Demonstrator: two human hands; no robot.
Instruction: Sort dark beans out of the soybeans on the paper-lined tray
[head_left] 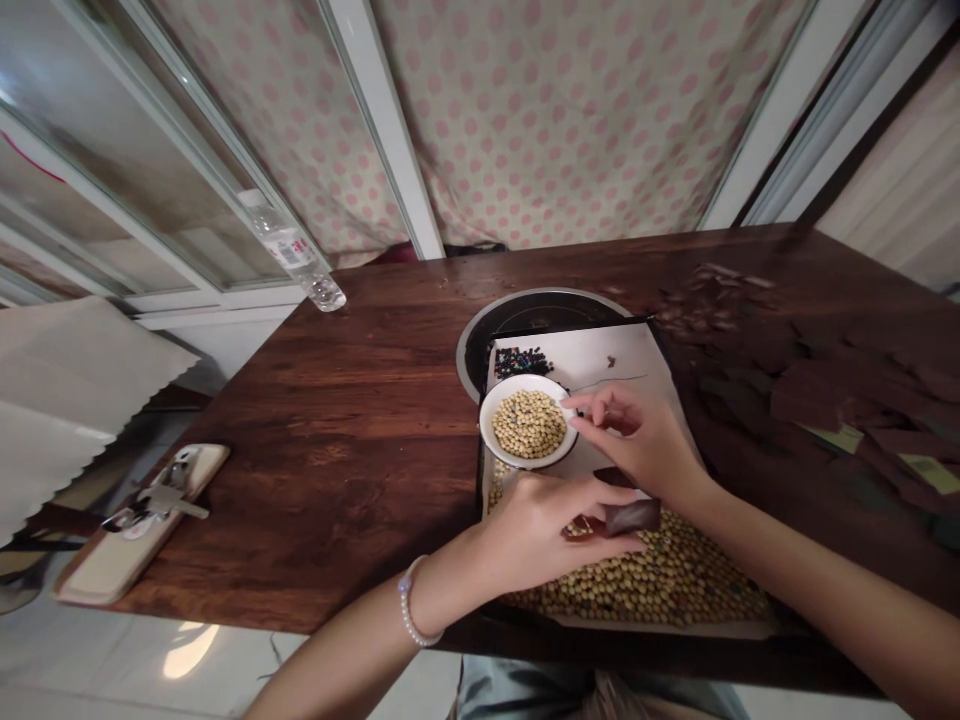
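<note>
R hand point(637, 440): fingers point(600, 400) together at white bowl point(486, 430) rim; soybeans point(529, 424) light, slippery, pinch singly | L hand point(544, 530): clamps dk brown strip point(634, 517), grip by end

A dark reddish-brown wooden surface point(322, 450) carries a round black plate with a metal rim point(540, 310), partly overlapped by a white sheet point(592, 360) spread with soybeans point(660, 585). Flat dark brown pieces point(825, 390) lie scattered to the right. A clear plastic water bottle point(292, 250) stands at the far left corner, and a cream board point(142, 525) holding small metal items point(161, 500) sits at the near left edge.
</note>
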